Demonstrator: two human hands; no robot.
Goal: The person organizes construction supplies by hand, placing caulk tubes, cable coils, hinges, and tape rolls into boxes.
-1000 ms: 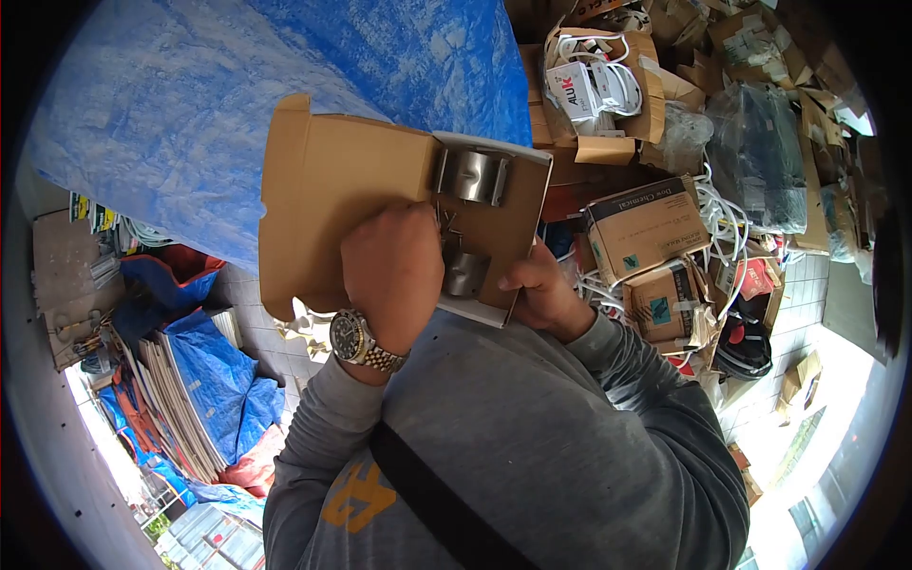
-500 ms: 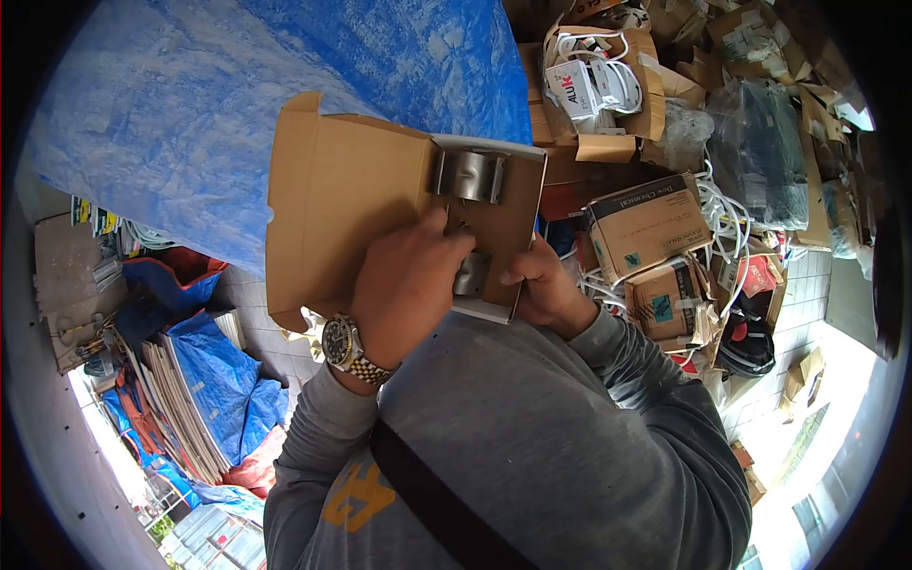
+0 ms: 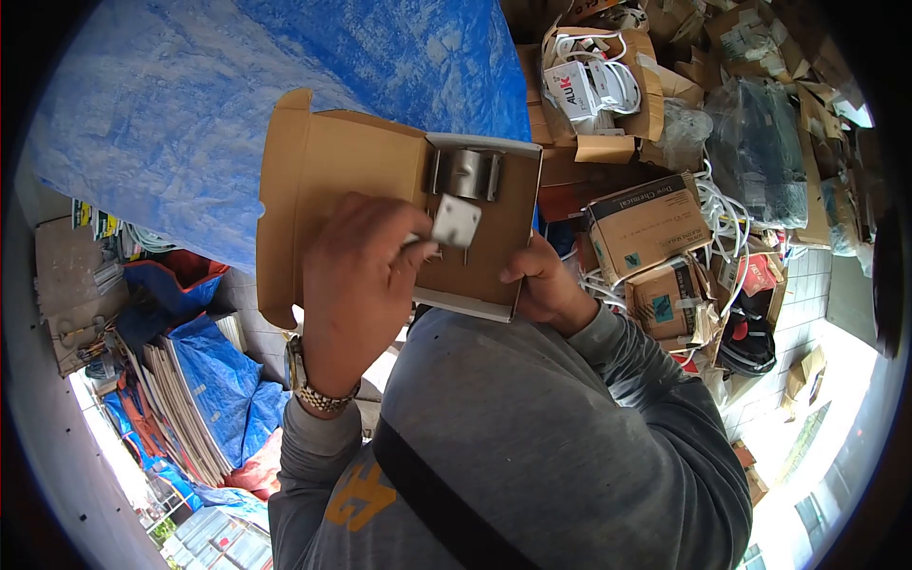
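Observation:
My left hand, with a metal watch at the wrist, pinches a small metal bracket above the open cardboard box. The bracket shows a flat squarish plate with holes; the rest of it is behind my fingers. My right hand grips the near right side of the box, thumb over the edge, other fingers hidden underneath. A second metal bracket, with a curved shiny middle, lies at the far end inside the box. The box lid is folded open to the left. A small thin piece lies on the box floor.
A large blue tarp spreads beyond the box. At the right are stacked cartons, loose white cables and a box with an ALUK label. Flat boards and blue sheeting stand at the left.
My left hand has lifted the near bracket out of the box and moved it up and left. The box has shifted slightly left, still in my right hand.

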